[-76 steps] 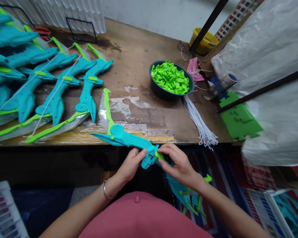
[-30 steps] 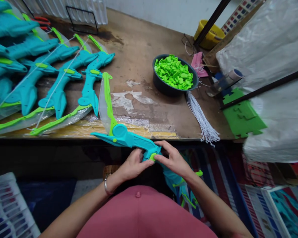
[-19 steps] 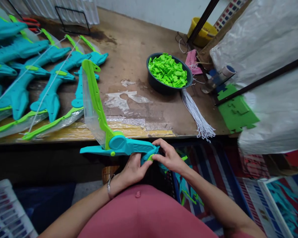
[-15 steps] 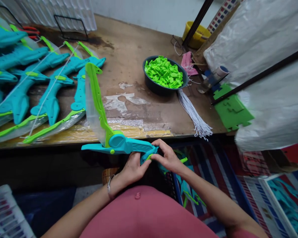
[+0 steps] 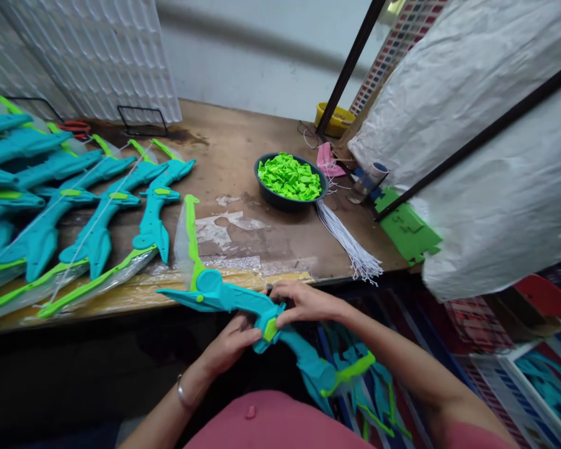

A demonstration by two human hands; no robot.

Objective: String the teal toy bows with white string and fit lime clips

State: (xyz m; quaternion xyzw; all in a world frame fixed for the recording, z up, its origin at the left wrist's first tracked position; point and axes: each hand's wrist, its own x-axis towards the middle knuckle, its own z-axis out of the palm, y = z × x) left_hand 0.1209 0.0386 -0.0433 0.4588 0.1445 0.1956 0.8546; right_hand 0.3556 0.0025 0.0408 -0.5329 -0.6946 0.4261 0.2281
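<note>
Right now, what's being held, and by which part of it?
A teal and lime-green plastic toy bow, by its middle section: the left hand and right hand grip it on either side of the lime-green, angular plastic insert.

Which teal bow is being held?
The bow at the table's front edge, with left hand and right hand both at its middle. The row of bows lying at the picture's left has no hand on it.

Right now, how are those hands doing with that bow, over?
Left hand and right hand both gripping the teal bow around its middle. Green piece sits there, between the thumbs. Nothing seen blocking.
</note>
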